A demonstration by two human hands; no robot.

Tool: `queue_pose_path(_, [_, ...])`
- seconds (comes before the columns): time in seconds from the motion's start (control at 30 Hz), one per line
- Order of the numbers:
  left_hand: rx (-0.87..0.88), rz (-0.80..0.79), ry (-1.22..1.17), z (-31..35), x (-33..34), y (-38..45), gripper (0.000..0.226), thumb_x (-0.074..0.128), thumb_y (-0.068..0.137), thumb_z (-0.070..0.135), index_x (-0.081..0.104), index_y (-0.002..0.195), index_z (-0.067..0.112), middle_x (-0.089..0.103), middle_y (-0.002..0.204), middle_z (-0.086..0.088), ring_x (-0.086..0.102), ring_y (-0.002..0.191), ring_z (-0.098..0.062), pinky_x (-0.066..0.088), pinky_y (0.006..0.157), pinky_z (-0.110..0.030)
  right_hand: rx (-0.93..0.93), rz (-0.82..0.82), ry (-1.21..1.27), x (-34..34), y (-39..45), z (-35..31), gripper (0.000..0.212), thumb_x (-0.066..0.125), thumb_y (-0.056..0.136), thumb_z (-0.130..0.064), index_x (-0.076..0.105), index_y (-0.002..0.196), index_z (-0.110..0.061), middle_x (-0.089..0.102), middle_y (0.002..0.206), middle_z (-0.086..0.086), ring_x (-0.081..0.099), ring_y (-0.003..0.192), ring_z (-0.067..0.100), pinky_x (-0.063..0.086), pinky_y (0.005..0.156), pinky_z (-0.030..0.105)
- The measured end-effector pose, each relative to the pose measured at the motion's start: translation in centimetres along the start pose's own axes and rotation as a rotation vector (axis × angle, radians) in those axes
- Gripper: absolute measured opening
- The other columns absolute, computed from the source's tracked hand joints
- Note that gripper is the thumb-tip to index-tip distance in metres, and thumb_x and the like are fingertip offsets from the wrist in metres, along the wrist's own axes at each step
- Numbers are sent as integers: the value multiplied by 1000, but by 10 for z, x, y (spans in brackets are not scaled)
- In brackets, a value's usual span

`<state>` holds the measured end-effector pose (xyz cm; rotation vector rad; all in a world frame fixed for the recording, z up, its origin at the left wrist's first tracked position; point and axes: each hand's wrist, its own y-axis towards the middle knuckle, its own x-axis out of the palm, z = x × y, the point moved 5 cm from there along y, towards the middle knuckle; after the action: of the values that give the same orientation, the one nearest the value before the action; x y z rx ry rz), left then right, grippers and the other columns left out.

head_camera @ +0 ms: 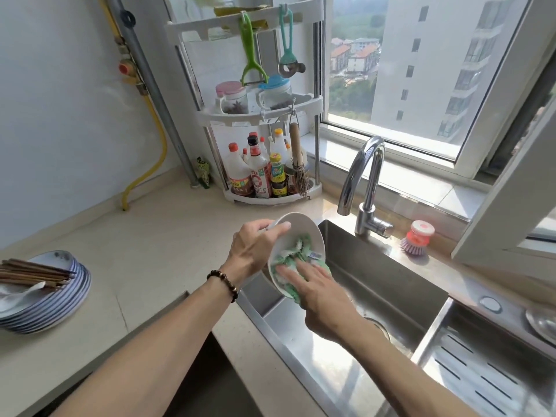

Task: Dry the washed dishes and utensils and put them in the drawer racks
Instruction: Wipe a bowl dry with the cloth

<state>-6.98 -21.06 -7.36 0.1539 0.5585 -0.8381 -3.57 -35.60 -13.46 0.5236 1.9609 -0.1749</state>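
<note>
My left hand (252, 251) grips the rim of a white bowl (304, 230), tilted on its side above the sink's left edge. Inside the bowl lies a green and white cloth (298, 254). My right hand (319, 290) presses that cloth against the bowl's inner wall with straight fingers. At the far left of the counter stands a stack of blue-rimmed plates (60, 299), with several brown chopsticks (33, 272) and a white spoon (18, 296) lying on top.
A steel sink (376, 284) lies below my hands, its faucet (361, 182) behind it. A corner rack (264, 115) with sauce bottles stands at the back. A pink dish brush (416, 240) sits on the sill side, and a slotted drain tray (481, 371) is at right.
</note>
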Motion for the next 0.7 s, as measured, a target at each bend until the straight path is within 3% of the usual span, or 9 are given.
queue_pose_path(0.13, [-60,223,-39,8,2,-5,56,56,77,66,54,65,12,53,60,2,51,65,-21,34,60,-32,63,26,613,-9,6,-22,81,44,69,-1,48,142,-35,54,137,-6,50,121,15,41,103,30])
queue_pose_path(0.2, [-40,160,-5,9,2,-5,50,62,84,60,52,63,16,53,61,4,52,65,-19,34,60,-30,3,-1,490,-9,0,-11,85,49,74,4,42,146,-39,53,136,-6,51,119,15,42,102,30])
queue_pose_path(0.23, [-33,112,0,8,0,-4,48,64,85,58,51,62,17,52,61,4,50,63,-18,33,60,-29,-38,2,277,-8,-1,-1,88,53,77,6,35,150,-40,50,140,-4,50,122,19,41,107,32])
queue_pose_path(0.3, [-23,58,-15,4,-3,-3,46,63,81,59,54,63,18,54,61,3,50,62,-19,35,60,-30,-83,79,-91,-9,-3,10,90,58,79,5,30,153,-36,47,148,2,46,134,24,30,119,34])
queue_pose_path(0.33, [-23,71,-36,4,-2,-5,46,62,78,60,55,64,17,55,61,2,51,63,-20,37,61,-30,-42,125,-119,-9,-1,7,87,58,79,5,32,153,-33,46,149,4,43,137,25,25,121,34])
queue_pose_path(0.43, [-60,232,-72,7,5,-11,50,66,84,53,47,58,15,50,56,3,47,58,-18,32,57,-28,173,149,308,-7,3,-25,83,50,78,7,38,151,-32,46,148,-1,44,134,22,33,115,35])
queue_pose_path(0.5, [-71,285,-58,9,3,-13,52,69,85,49,43,55,16,47,54,3,45,57,-18,28,56,-28,160,130,535,-7,-1,-33,83,50,78,7,40,149,-35,50,143,-5,51,124,19,43,105,32])
queue_pose_path(0.57, [-80,160,-57,9,-2,-9,51,70,78,54,55,60,9,53,60,0,49,61,-20,32,58,-28,14,105,385,-11,-8,-22,82,55,79,4,40,148,-37,54,137,-6,55,114,20,46,98,33])
queue_pose_path(0.7, [-156,-102,-132,3,-8,-4,46,71,63,53,74,81,11,67,76,-8,61,68,-25,44,58,-27,-231,134,-260,-8,-10,5,71,76,80,-8,49,142,-31,64,129,5,64,112,23,48,103,37])
